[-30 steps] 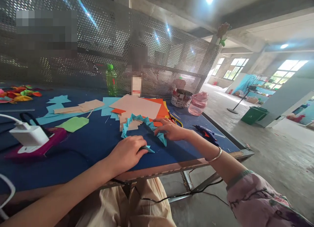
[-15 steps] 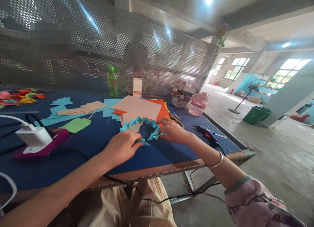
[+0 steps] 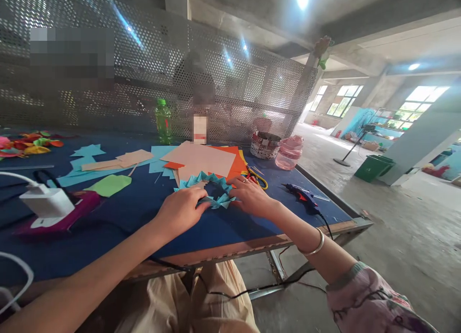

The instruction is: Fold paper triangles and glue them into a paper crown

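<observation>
A ring of folded blue paper (image 3: 196,179) with pointed tips lies on the blue tabletop in front of me. My left hand (image 3: 185,206) is closed on its near left side, thumb toward the front. On the right side, my right hand (image 3: 248,196) has its fingers curled round the ring's edge. The ring's ends look brought together at the front, though I cannot tell if they are joined. Just beyond the ring is a stack of pale pink paper (image 3: 201,158) over orange sheets (image 3: 234,162).
A glue gun (image 3: 302,196) and yellow-handled scissors (image 3: 259,177) lie to the right. A woven basket (image 3: 265,146) and a pink plastic jar (image 3: 289,153) stand behind. At left are a power strip (image 3: 57,220), green paper (image 3: 110,185) and a green bottle (image 3: 163,122).
The open gap at the front of the blue paper ring has narrowed, its left end now against the right one. My hands have come slightly closer together.
</observation>
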Demonstrator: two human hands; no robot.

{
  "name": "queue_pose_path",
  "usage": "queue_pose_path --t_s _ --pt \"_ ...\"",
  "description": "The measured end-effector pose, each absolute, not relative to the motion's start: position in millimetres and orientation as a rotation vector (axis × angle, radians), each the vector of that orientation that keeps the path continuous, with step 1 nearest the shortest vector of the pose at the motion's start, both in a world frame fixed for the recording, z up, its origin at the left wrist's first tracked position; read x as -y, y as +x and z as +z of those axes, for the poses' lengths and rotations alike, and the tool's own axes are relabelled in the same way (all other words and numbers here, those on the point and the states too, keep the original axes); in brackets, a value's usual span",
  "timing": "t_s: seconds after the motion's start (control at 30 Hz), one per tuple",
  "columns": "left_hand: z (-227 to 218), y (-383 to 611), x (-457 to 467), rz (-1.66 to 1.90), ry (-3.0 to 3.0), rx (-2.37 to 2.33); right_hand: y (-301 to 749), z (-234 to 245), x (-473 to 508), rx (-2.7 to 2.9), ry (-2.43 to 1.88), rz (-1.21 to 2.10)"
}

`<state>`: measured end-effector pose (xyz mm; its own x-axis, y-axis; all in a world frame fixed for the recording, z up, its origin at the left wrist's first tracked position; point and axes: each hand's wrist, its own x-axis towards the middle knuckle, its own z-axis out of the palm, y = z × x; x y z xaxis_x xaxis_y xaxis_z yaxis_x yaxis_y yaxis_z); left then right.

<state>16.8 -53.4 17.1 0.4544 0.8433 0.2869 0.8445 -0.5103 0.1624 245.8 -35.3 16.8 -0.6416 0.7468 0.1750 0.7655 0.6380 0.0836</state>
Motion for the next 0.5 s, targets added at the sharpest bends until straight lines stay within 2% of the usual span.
queue_pose_path --t_s 0.17,0.5 --pt "17.0 15.1 50.9 -0.611 -2.665 1.551 243.1 15.9 40.3 2.709 -1.283 -0.265" --pt "13.0 17.8 48.5 -0.566 -2.677 1.59 239.3 12.5 45.9 2.676 -1.357 -0.337"
